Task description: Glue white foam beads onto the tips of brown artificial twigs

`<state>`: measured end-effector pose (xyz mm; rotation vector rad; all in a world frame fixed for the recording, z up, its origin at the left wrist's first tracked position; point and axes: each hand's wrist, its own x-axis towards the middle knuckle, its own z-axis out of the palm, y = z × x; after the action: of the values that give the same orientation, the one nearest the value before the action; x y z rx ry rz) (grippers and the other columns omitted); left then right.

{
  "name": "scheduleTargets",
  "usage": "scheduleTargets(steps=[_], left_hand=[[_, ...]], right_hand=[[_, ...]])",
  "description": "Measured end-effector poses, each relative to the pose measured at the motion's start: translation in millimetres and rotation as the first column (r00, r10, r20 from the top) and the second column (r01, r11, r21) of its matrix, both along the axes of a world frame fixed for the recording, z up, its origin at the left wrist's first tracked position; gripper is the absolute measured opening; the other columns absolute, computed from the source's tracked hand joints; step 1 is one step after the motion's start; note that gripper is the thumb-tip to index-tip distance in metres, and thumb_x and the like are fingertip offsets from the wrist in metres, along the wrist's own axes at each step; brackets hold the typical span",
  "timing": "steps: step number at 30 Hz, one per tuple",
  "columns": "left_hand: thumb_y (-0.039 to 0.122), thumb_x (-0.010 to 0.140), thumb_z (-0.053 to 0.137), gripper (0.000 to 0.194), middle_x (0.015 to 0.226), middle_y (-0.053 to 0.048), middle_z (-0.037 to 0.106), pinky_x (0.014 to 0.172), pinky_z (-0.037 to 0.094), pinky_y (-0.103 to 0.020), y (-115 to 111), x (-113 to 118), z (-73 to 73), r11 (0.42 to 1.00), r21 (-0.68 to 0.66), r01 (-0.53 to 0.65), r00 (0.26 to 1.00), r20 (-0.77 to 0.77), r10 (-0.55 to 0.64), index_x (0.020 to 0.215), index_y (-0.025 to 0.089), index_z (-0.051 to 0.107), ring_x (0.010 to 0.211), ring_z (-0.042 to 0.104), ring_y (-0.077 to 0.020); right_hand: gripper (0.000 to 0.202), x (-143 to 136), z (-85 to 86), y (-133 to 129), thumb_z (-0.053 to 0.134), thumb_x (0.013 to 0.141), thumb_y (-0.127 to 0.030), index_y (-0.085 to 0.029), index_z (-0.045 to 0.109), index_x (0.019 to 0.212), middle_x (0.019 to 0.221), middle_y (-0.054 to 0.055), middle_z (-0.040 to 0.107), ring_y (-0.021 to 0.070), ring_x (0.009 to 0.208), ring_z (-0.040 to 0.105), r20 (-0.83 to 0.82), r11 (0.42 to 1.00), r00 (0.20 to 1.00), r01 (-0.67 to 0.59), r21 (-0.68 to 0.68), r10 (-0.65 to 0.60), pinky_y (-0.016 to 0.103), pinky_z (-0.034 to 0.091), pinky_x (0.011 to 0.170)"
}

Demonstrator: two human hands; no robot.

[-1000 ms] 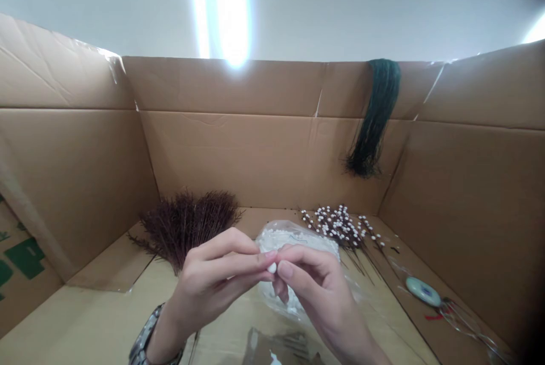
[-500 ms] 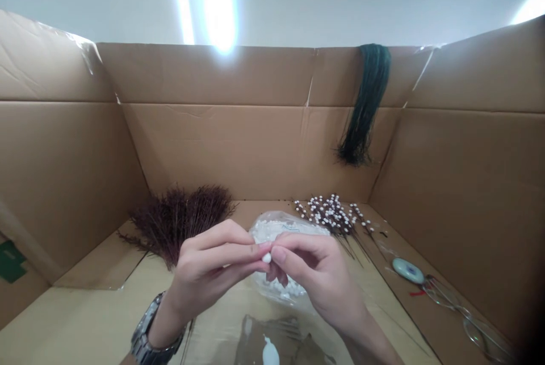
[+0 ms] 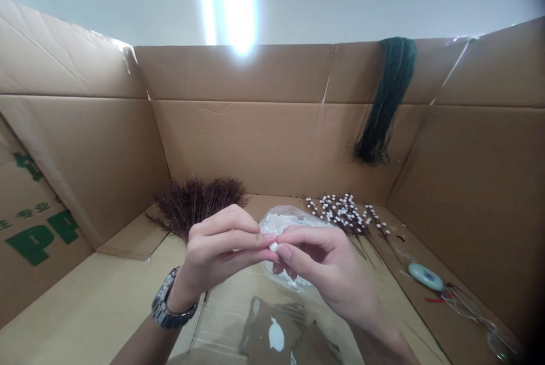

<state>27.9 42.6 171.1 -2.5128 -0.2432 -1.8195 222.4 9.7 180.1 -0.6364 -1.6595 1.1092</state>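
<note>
A small white bead is pinched between the fingertips of both hands, above the middle of the work surface. My left hand, with a metal watch on its wrist, grips the bead from the left. From the right, my right hand closes thumb and fingers on it. Behind and below the hands lies a clear plastic bag of white beads, partly covered by them. Nearer to me, a blob of white paste sits on a brown cardboard piece.
Dark brown twigs lie at the back left, twigs with white berries at the back right. Green strands hang over the rear cardboard wall. A pale oval object and glasses lie on the right.
The view has shifted, so the surroundings appear farther right and more of the left cardboard wall and the white paste shows. Both hands still hold the bead together.
</note>
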Motion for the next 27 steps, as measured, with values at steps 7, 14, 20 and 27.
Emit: scheduleTargets(steps=[7, 14, 20, 27], left_hand=[[0.012, 0.084, 0.081, 0.021, 0.078, -0.005, 0.072, 0.059, 0.057, -0.028, 7.7, 6.1, -6.1, 0.987, -0.152, 0.048, 0.999, -0.007, -0.049, 0.103, 0.019, 0.080, 0.069, 0.067, -0.0165], [0.011, 0.086, 0.077, 0.017, 0.083, -0.006, 0.075, 0.063, 0.058, -0.029, 20.7, 18.8, -19.4, 0.939, -0.341, 0.047, 0.995, 0.094, -0.016, 0.100, 0.020, 0.081, 0.073, 0.068, -0.0171], [0.018, 0.090, 0.074, 0.007, 0.082, -0.005, 0.073, 0.066, 0.057, -0.027, 17.8, 32.4, -25.4, 0.872, -0.481, 0.085, 0.970, 0.241, 0.038, 0.091, 0.020, 0.081, 0.074, 0.067, -0.0160], [0.017, 0.089, 0.077, 0.007, 0.083, -0.003, 0.073, 0.068, 0.057, -0.026, 27.1, 32.5, -34.3, 0.860, -0.494, 0.127, 0.960, 0.280, 0.020, 0.092, 0.022, 0.081, 0.077, 0.067, -0.0150]], right_hand=[[0.024, 2.8, -1.7, 2.8, 0.064, 0.089, -0.024, -0.019, 0.074, 0.067, 0.064, 0.001, 0.067, 0.0111, 0.059, 0.055, 0.074, 0.984, 0.984, 0.157, 0.088, -0.164, 0.022, 0.045, 0.055], [0.024, 3.9, -3.4, 14.9, 0.065, 0.087, -0.028, -0.018, 0.073, 0.067, 0.062, 0.000, 0.065, 0.0098, 0.054, 0.048, 0.076, 0.965, 0.962, 0.261, 0.037, -0.263, 0.023, 0.037, 0.049], [0.023, 2.3, -8.5, 20.1, 0.067, 0.086, -0.033, -0.018, 0.076, 0.070, 0.063, 0.002, 0.066, 0.0124, 0.056, 0.052, 0.073, 0.946, 0.943, 0.325, 0.002, -0.325, 0.025, 0.040, 0.051], [0.023, 4.0, -11.8, 24.6, 0.066, 0.089, -0.037, -0.021, 0.080, 0.080, 0.071, 0.003, 0.072, 0.0129, 0.059, 0.056, 0.048, 0.964, 0.963, 0.266, 0.002, -0.266, 0.025, 0.043, 0.051]])
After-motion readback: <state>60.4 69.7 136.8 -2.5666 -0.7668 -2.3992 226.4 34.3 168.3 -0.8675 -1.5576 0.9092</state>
